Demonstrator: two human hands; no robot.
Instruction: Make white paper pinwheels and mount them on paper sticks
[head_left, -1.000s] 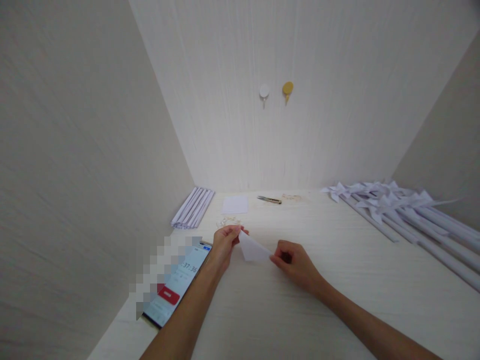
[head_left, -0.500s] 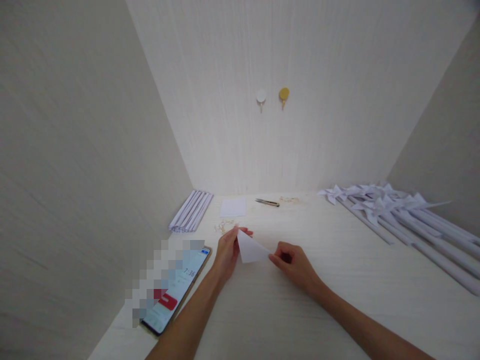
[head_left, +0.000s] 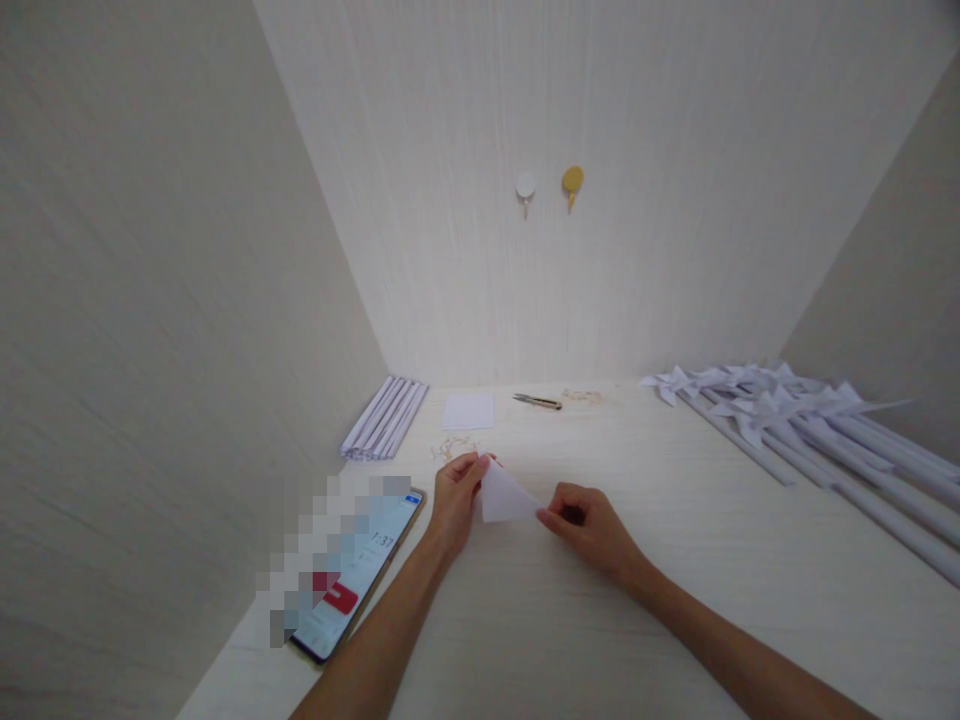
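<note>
A piece of white paper (head_left: 505, 495), folded into a triangle, is held between my two hands above the table. My left hand (head_left: 459, 500) pinches its upper left corner, with the thumb on the near face. At the paper's right tip, my right hand (head_left: 581, 522) pinches the point between thumb and forefinger. Just beyond my left hand lies a small heap of thin tan bits (head_left: 454, 447), too small to name surely. A stack of white square paper (head_left: 469, 410) lies behind that heap.
Rolled white paper sticks (head_left: 385, 418) lie at the back left, beside a phone (head_left: 360, 580). Small snips (head_left: 537, 401) and more tan bits (head_left: 583, 397) lie near the back wall. Paper pinwheels on sticks (head_left: 795, 420) cover the right side. Two hooks (head_left: 572, 181) hang on the wall.
My left fingers have closed on the paper's upper corner, the thumb now over it. My right hand keeps its pinch. The view has shifted slightly.
</note>
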